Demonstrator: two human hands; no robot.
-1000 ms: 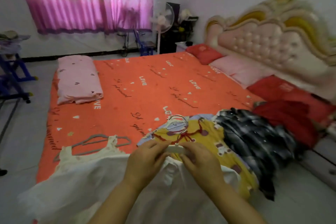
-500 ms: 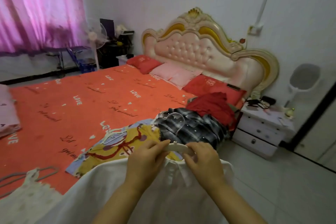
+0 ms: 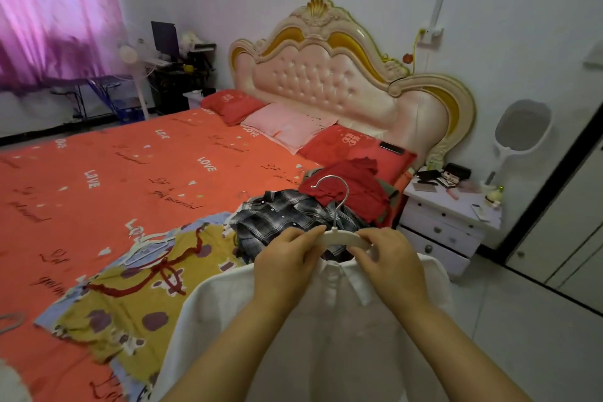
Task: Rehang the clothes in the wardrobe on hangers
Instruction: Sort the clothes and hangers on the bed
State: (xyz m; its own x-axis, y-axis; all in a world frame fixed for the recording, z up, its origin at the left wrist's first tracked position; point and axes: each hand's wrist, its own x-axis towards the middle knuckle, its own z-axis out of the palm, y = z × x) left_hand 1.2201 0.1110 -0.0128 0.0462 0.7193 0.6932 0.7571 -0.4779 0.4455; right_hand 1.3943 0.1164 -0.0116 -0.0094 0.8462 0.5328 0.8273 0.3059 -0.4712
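Observation:
A white shirt hangs on a white hanger with a metal hook, held up in front of me. My left hand grips the hanger's left shoulder and my right hand grips its right shoulder, both over the shirt's collar. On the bed behind lie a yellow patterned garment with a white hanger on it, a dark plaid shirt and a red garment.
The orange bedsheet covers a wide bed with pillows and a padded headboard. A white nightstand with small items stands at right. Wardrobe doors show at the far right. A grey hanger lies at the left edge.
My view has swung right from the bed toward the nightstand and wardrobe. Both hands still hold the hanger with the white shirt, now lifted clear of the bed.

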